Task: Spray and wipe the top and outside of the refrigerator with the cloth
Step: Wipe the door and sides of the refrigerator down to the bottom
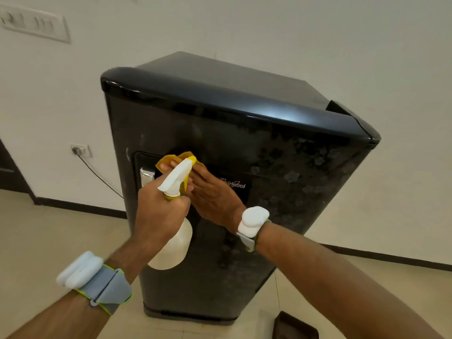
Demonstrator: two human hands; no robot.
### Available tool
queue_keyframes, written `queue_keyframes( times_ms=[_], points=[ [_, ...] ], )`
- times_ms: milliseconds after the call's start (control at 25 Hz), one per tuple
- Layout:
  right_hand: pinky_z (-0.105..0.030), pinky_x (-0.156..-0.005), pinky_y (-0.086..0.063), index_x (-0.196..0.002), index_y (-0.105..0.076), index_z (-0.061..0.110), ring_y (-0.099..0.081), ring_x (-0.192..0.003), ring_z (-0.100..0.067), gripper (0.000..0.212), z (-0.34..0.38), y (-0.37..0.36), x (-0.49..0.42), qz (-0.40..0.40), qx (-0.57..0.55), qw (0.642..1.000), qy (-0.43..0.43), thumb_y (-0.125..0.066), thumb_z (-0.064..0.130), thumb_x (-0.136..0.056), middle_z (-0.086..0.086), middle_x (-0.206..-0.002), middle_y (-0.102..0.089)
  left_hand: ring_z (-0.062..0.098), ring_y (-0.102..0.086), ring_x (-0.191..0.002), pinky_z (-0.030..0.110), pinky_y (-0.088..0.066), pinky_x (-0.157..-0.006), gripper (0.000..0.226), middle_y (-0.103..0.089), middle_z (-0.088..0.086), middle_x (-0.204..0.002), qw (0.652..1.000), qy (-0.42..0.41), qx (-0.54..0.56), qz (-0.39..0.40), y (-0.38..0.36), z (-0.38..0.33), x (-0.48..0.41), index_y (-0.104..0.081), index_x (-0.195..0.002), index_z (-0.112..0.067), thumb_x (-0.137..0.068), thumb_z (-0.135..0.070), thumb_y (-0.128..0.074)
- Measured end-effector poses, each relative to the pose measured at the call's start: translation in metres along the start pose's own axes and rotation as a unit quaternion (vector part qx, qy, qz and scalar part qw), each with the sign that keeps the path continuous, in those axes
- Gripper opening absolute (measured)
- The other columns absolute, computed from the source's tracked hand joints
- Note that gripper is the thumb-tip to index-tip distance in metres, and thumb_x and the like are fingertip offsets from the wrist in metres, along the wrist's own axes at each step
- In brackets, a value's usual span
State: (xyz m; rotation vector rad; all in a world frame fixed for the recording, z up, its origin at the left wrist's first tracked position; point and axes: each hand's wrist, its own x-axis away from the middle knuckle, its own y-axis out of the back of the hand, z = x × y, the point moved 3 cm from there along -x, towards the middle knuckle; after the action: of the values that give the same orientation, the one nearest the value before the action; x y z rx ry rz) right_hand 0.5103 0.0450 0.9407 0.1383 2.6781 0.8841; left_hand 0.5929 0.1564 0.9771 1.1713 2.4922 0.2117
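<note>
step in hand: wiping the door of the black glossy refrigerator (281, 152), right hand (212, 194) flat, pressing the yellow cloth (168, 161) beside the handle recess (left hand (159, 216) clenched round the white plastic spray bottle (175, 238)); next, probably wiping further across the door.

Right hand (212, 195) presses cloth (171, 160) on refrigerator (281, 152).

My left hand (159, 216) and its spray bottle (173, 243) sit just at nine o'clock of my right hand (215, 199), blocking a sweep that way across the refrigerator (281, 162) door. Toward three o'clock the door face is free. At twelve, the top is bare up to the wall (318, 33).
</note>
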Motion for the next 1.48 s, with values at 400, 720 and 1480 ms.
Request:
queue_keyframes(
  times_ms=[400, 720, 1480],
  points=[
    [-0.045, -0.123, -0.017, -0.145, -0.035, 0.007, -0.007, -0.152, -0.026, 0.051, -0.058, -0.019, 0.132, -0.054, -0.073, 0.994, -0.060, -0.046, 0.017, -0.096, -0.009, -0.165, -0.007, 0.004, -0.065, -0.078, 0.001, -0.045, -0.056, 0.039, -0.067, -0.010, -0.082, 0.999, -0.003, 0.024, -0.045, -0.040, -0.028, 0.030, -0.070, -0.106, -0.007, -0.074, 0.016, -0.066],
    [-0.044, -0.123, -0.017, -0.148, -0.029, 0.005, -0.009, -0.152, -0.028, 0.054, -0.072, -0.036, 0.173, -0.044, -0.050, 0.997, -0.035, -0.042, 0.019, -0.097, -0.012, -0.164, -0.007, -0.001, -0.063, -0.070, 0.003, -0.046, -0.054, 0.038, -0.068, -0.006, -0.079, 0.999, 0.001, 0.020, -0.048, -0.089, -0.042, 0.060, -0.071, -0.098, -0.012, -0.072, 0.015, -0.065],
    [-0.064, -0.118, -0.008, -0.104, -0.047, 0.019, -0.004, -0.152, -0.032, 0.018, -0.045, -0.038, 0.180, -0.189, -0.356, 0.767, -0.499, -0.033, 0.031, -0.105, -0.004, -0.165, 0.001, 0.004, -0.067, -0.082, 0.008, -0.051, -0.061, 0.047, -0.072, -0.006, -0.082, 0.999, -0.001, 0.029, -0.022, -0.125, -0.065, 0.068, -0.071, -0.091, -0.021, -0.066, 0.017, -0.062]
  ],
)
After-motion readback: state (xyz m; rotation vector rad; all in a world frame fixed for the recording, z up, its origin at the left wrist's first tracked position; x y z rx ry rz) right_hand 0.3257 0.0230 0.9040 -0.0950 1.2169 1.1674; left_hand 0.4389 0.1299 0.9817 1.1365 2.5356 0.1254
